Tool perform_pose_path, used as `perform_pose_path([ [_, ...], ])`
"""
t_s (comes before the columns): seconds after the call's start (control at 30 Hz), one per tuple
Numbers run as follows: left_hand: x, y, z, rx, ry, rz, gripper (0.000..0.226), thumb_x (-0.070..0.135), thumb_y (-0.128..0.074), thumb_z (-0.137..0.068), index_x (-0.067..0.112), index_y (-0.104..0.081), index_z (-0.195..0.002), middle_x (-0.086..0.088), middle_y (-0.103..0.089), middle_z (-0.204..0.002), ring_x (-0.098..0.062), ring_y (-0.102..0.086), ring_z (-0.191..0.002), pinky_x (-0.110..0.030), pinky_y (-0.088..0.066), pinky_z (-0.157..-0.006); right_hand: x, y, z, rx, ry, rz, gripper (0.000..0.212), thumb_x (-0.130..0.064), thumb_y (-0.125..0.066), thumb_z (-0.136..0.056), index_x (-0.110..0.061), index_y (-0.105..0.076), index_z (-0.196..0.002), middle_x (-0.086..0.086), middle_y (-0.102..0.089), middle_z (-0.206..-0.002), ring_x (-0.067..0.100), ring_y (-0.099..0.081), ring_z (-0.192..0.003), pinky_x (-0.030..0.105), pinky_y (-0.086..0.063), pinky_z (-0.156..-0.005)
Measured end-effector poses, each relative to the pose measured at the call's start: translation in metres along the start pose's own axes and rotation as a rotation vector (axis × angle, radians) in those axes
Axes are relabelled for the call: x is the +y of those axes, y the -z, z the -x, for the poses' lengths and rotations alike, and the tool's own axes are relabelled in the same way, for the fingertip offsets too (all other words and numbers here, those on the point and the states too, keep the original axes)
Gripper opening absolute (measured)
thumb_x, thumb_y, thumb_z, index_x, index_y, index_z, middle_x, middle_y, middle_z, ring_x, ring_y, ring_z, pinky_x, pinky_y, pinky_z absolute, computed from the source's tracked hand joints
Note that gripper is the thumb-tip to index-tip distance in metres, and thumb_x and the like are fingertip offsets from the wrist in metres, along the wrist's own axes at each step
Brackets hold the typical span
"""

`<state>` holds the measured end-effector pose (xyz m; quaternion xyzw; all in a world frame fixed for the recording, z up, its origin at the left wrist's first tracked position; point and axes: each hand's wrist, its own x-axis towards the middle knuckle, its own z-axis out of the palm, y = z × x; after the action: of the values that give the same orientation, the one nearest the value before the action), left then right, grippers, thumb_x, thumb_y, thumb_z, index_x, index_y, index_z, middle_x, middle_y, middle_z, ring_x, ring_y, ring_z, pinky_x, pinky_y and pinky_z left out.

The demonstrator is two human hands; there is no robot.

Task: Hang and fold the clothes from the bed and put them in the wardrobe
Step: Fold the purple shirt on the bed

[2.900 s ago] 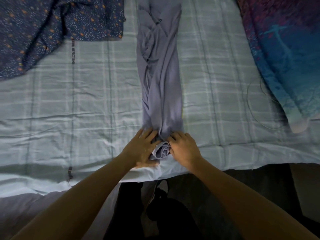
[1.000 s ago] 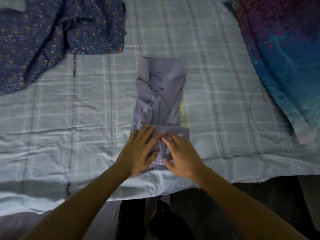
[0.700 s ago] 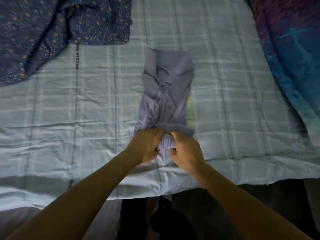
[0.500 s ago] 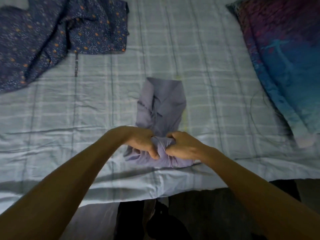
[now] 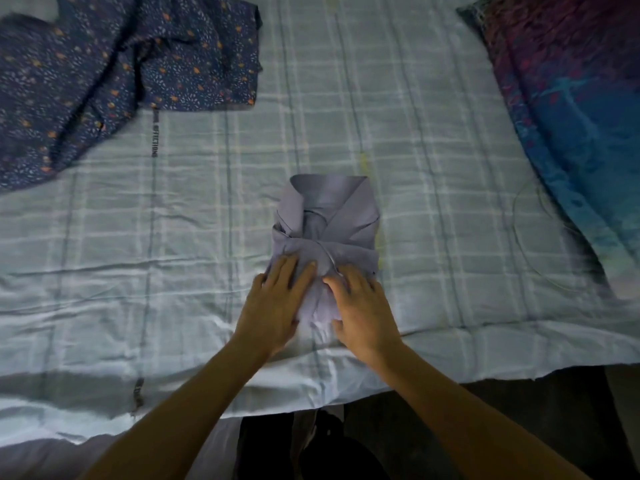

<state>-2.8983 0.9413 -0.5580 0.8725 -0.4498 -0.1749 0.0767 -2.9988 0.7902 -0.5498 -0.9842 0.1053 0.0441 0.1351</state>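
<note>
both arms stretched forward and angling in, so the hands end up side by side. left hand [image 5: 273, 308] is flat, palm down, fingers straight. right hand [image 5: 363, 311] same deal, palm down, fingers slightly spread, thumb pointing inward.

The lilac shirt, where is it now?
Head view: the lilac shirt lies folded centrally on the bed near its front edge, partly under the left hand and right hand, between the navy garment and the pillow.
</note>
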Motion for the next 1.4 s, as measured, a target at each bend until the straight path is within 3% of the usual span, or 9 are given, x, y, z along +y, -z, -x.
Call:
perform_pose_path([
  [0.1,-0.004,0.035,-0.021,0.007,-0.042,0.195,0.048,0.021,-0.062,-0.069,0.011,-0.059,-0.115,-0.016,-0.063,-0.106,-0.040,-0.061,-0.095,-0.038,-0.049,-0.066,0.004,0.027,-0.027,0.034,-0.083,-0.223,0.023,-0.022,-0.066,-0.060,-0.012,-0.061,-0.080,0.011,-0.064,-0.073,0.033,-0.061,-0.068,0.033,-0.047,-0.055],
  [0.23,-0.026,0.100,-0.067,-0.177,-0.011,0.320,0.024,0.047,-0.058,-0.085,0.024,-0.055,-0.090,-0.010,-0.067,-0.100,-0.031,-0.061,-0.093,-0.033,-0.044,-0.073,0.026,0.073,-0.069,0.027,-0.350,-0.488,0.025,-0.033,-0.055,-0.068,-0.018,-0.065,-0.085,0.005,-0.067,-0.080,0.029,-0.060,-0.076,0.027,-0.042,-0.062],
  [0.37,-0.035,0.108,-0.100,0.420,0.045,0.119,0.034,0.023,-0.059,-0.082,0.009,-0.059,-0.113,-0.020,-0.060,-0.106,-0.038,-0.058,-0.094,-0.043,-0.044,-0.082,0.030,0.076,-0.095,0.451,-0.273,-0.290,0.050,-0.016,-0.060,-0.072,-0.007,-0.058,-0.121,0.016,-0.060,-0.120,0.034,-0.057,-0.109,0.042,-0.046,-0.092],
  [0.57,-0.036,0.037,-0.095,0.099,-0.113,-0.071,0.090,0.058,-0.060,-0.067,0.010,-0.039,-0.141,-0.020,-0.043,-0.137,-0.038,-0.039,-0.129,-0.051,-0.032,-0.101,0.027,0.023,-0.097,0.010,0.036,-0.017,0.092,-0.031,-0.077,-0.064,-0.015,-0.034,-0.145,0.018,-0.030,-0.151,0.033,-0.022,-0.143,0.049,-0.023,-0.114],
  [0.7,-0.039,0.023,-0.117,0.238,-0.154,-0.088,0.087,0.058,-0.055,-0.072,0.004,-0.041,-0.138,-0.026,-0.041,-0.141,-0.040,-0.033,-0.134,-0.066,-0.020,-0.106,0.039,0.007,-0.125,-0.011,-0.007,0.087,0.111,-0.043,-0.085,-0.053,-0.013,-0.031,-0.145,0.022,-0.024,-0.153,0.035,-0.017,-0.144,0.057,-0.010,-0.115],
  [0.8,-0.043,0.016,-0.138,0.267,-0.142,-0.049,0.091,0.049,-0.071,-0.069,0.001,-0.039,-0.140,-0.027,-0.039,-0.143,-0.039,-0.034,-0.136,-0.057,-0.007,-0.112,0.046,-0.001,-0.145,-0.043,-0.070,0.008,0.121,-0.050,-0.086,-0.051,-0.009,-0.026,-0.148,0.023,-0.027,-0.152,0.038,-0.021,-0.143,0.062,-0.018,-0.112],
  [1.17,-0.046,0.072,-0.147,0.202,-0.076,0.040,0.054,-0.004,-0.075,-0.058,-0.007,-0.060,-0.110,-0.024,-0.066,-0.086,-0.036,-0.066,-0.072,-0.038,-0.056,-0.064,0.020,0.053,-0.170,0.002,-0.003,0.137,0.068,-0.008,-0.077,-0.053,-0.008,-0.059,-0.118,0.014,-0.063,-0.095,0.032,-0.063,-0.085,0.042,-0.052,-0.075],
  [1.27,-0.048,0.120,-0.133,0.322,-0.033,0.007,0.044,-0.005,-0.064,-0.064,-0.004,-0.063,-0.108,-0.020,-0.067,-0.083,-0.035,-0.065,-0.072,-0.043,-0.053,-0.077,0.003,0.100,-0.182,0.091,0.105,0.124,0.054,-0.004,-0.061,-0.063,-0.005,-0.060,-0.116,0.017,-0.063,-0.092,0.034,-0.063,-0.081,0.043,-0.053,-0.073],
  [1.4,-0.041,0.203,-0.102,0.460,0.105,-0.101,0.042,-0.003,-0.061,-0.062,0.004,-0.065,-0.104,-0.010,-0.066,-0.079,-0.031,-0.062,-0.076,-0.056,-0.036,-0.098,-0.031,0.178,-0.192,0.240,0.255,0.126,0.059,-0.008,-0.078,-0.054,-0.009,-0.065,-0.112,0.012,-0.067,-0.083,0.030,-0.066,-0.074,0.049,-0.053,-0.083],
])
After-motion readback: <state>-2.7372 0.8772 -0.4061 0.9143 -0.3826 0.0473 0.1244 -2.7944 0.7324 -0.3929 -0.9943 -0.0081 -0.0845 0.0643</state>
